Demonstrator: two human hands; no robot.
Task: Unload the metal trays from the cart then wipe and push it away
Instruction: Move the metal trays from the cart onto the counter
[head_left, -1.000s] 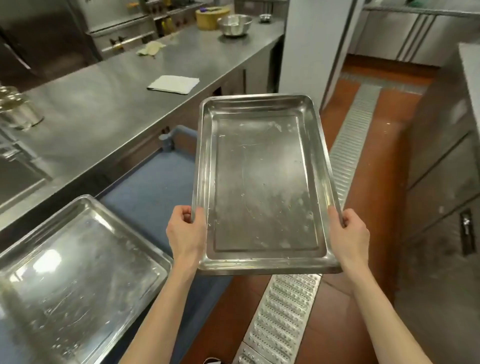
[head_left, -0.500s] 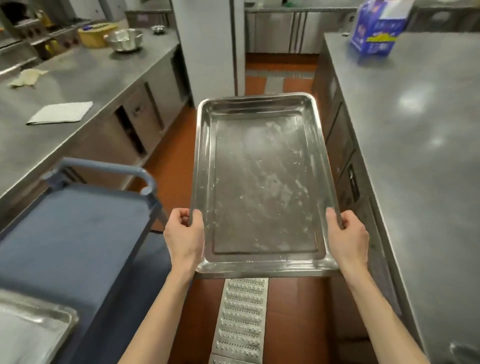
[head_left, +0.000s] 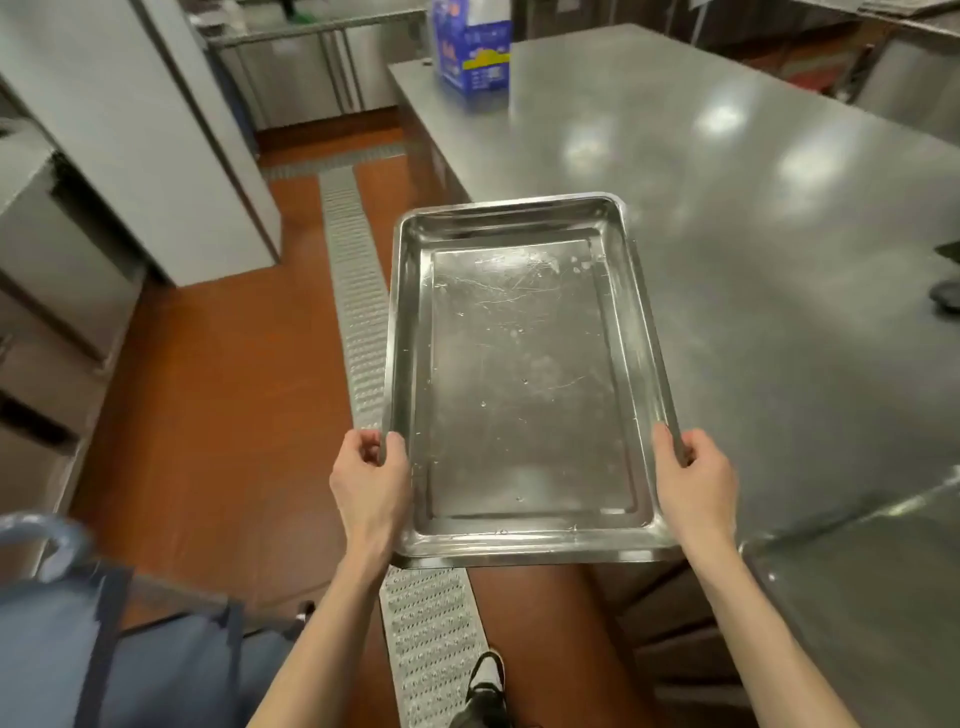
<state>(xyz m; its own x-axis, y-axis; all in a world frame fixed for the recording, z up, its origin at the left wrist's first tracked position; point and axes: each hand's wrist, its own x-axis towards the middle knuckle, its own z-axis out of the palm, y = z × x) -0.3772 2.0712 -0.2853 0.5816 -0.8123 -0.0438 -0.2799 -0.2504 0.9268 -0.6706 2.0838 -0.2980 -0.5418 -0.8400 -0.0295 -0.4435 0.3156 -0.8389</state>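
Note:
I hold an empty rectangular metal tray (head_left: 524, 374) level in front of me, its far end over the edge of a steel counter (head_left: 753, 249). My left hand (head_left: 371, 483) grips the tray's left rim near the close corner. My right hand (head_left: 696, 483) grips the right rim opposite. The blue cart (head_left: 62, 639) shows at the bottom left, with its curved handle (head_left: 52, 540) blurred. No other tray on the cart is in view.
A blue and white box (head_left: 472, 49) stands at the counter's far end. A second steel surface (head_left: 872, 597) sits at the lower right. A metal floor drain grate (head_left: 358, 322) runs along the orange floor. A white pillar (head_left: 156, 130) stands at left.
My view and the tray have swung right, away from the cart and the left counter. The tray now reaches over the right-hand steel counter. Both hands keep the same grip.

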